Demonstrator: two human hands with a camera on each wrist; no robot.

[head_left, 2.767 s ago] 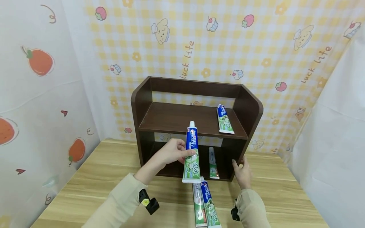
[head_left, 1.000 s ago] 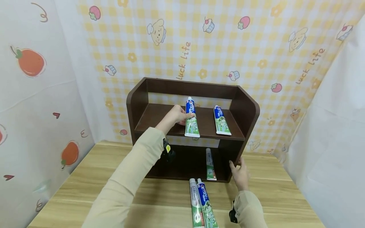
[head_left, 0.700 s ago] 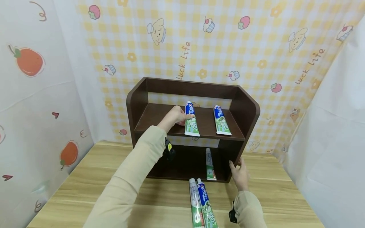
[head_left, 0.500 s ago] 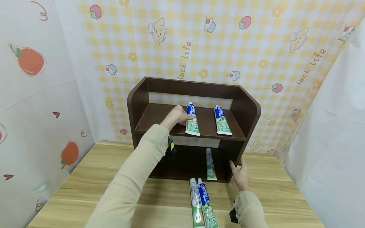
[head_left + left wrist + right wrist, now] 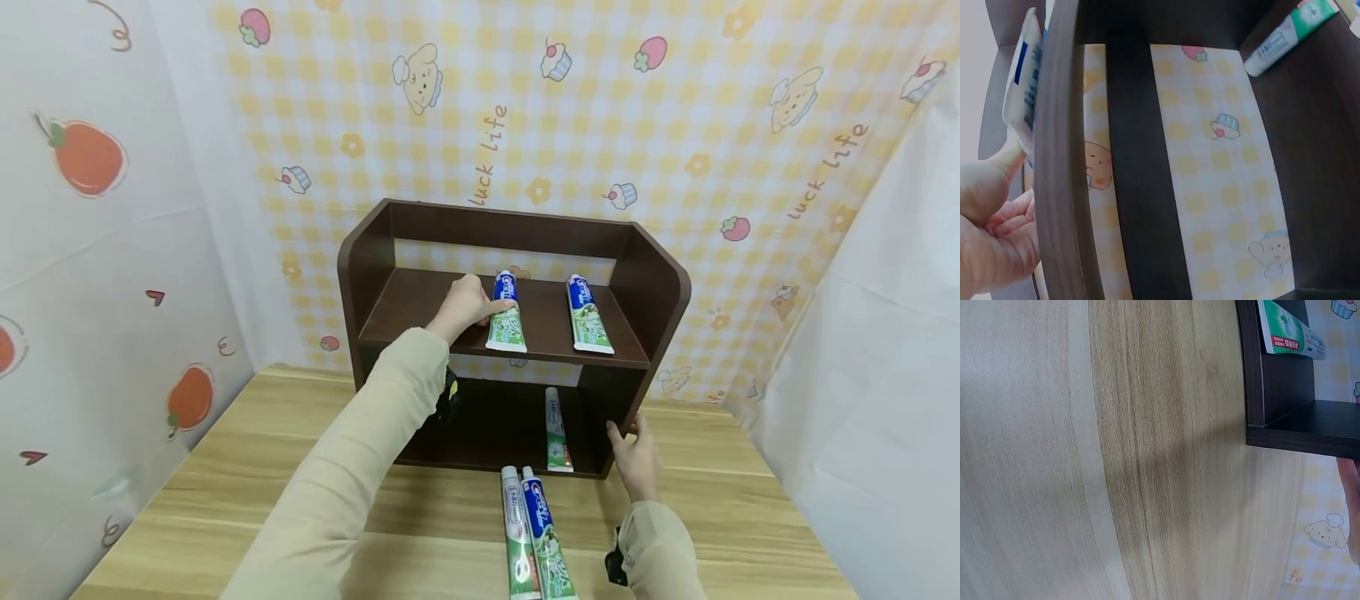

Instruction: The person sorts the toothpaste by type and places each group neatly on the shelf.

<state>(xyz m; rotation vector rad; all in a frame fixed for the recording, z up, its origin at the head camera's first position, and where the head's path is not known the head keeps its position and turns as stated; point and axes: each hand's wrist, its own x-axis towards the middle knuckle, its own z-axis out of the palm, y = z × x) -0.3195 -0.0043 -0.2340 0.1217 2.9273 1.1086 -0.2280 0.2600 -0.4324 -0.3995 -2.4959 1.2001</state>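
My left hand holds a blue, white and green toothpaste tube low over the upper board of a dark brown shelf, thumb across its front. The cap points to the back. In the left wrist view, the shelf board partly hides the tube and fingers. To the right, a matching toothpaste tube lies on the same board. My right hand touches the shelf's right side panel low down, its thumb tip at the front edge. Most of this hand is out of frame in the right wrist view.
A grey-green toothpaste tube lies on the lower level near the right panel. In front of the shelf, a grey-green tube and a blue-green tube lie side by side on the wooden table. A patterned cloth hangs behind.
My left hand has carried the toothpaste tube from in front of the shelf up over the upper board, then lowered its cap end a little. The right hand has stayed at the side panel.
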